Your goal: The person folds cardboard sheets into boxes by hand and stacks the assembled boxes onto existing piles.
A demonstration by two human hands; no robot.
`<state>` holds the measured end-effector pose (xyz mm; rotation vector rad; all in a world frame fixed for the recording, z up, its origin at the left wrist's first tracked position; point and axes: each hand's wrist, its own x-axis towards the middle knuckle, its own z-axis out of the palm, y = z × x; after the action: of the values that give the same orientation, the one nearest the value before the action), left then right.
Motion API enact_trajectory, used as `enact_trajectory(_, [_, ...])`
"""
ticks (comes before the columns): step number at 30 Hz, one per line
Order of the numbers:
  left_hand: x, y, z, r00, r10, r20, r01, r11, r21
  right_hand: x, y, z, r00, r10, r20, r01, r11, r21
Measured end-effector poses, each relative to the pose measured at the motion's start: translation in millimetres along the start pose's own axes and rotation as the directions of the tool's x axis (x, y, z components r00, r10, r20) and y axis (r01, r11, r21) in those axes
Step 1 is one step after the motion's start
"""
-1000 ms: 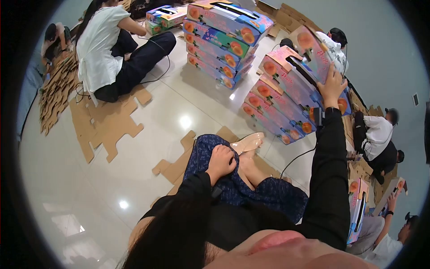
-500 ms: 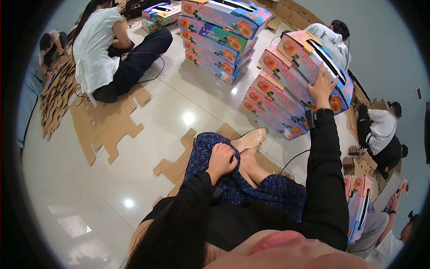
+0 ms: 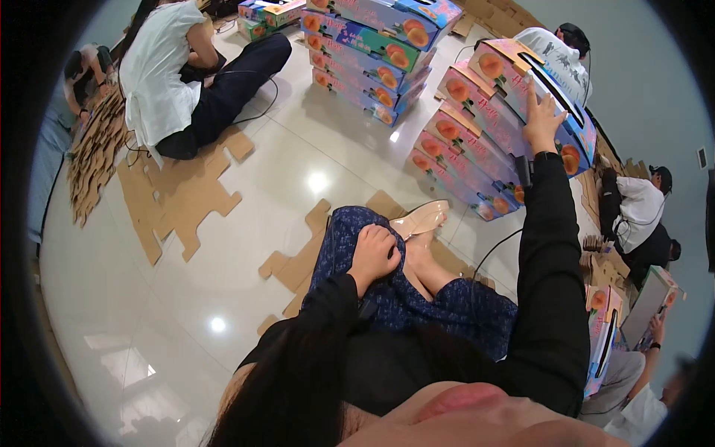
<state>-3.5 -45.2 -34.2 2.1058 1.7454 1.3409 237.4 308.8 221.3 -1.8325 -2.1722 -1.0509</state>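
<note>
My right arm reaches forward to a stack of printed cardboard boxes with peach pictures. My right hand (image 3: pixel 544 123), fingers spread, touches the top box (image 3: pixel 500 78) near its upper edge and does not close around it. Below it are several similar boxes (image 3: pixel 456 128), stacked a little unevenly. My left hand (image 3: pixel 375 252) lies on my knee over the dark blue patterned trousers (image 3: pixel 341 240). Its fingers drape loosely over the cloth, and no object shows in it.
Another box stack (image 3: pixel 365 56) stands ahead. Flat cardboard pieces (image 3: pixel 186 186) lie on the tiled floor at left, with more cardboard (image 3: pixel 294 261) beneath my legs. Several people sit around, one in a white top (image 3: pixel 160 74). Another box (image 3: pixel 599 328) stands at right.
The view has shifted slightly, so the stacks appear a little higher and further right. My right hand still touches the top box, and my left hand stays on my knee.
</note>
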Motion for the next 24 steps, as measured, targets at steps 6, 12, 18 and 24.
enact_trajectory(6, [-1.3, -1.6, -0.4, 1.000, -0.009, 0.017, 0.010, 1.000, -0.010, -10.2, 10.3, -0.8, 0.983, -0.139, -0.117, 0.144, 0.989, 0.040])
enact_trajectory(12, [-1.1, -1.2, 1.7, 1.000, 0.000, 0.020, 0.000, 1.000, -0.001, -10.0, 7.6, -2.2, 0.980, -0.171, -0.104, 0.172, 0.985, 0.004])
enact_trajectory(18, [0.2, 0.5, 0.1, 1.000, 0.009, -0.001, -0.009, 1.000, 0.021, -32.7, -8.4, -11.4, 0.954, -0.133, -0.268, 0.187, 0.964, 0.188])
enact_trajectory(24, [1.0, 3.5, -1.2, 1.000, -0.002, 0.019, 0.002, 1.000, -0.001, -118.2, -22.8, 43.5, 0.972, 0.210, -0.105, -0.089, 0.742, 0.664])
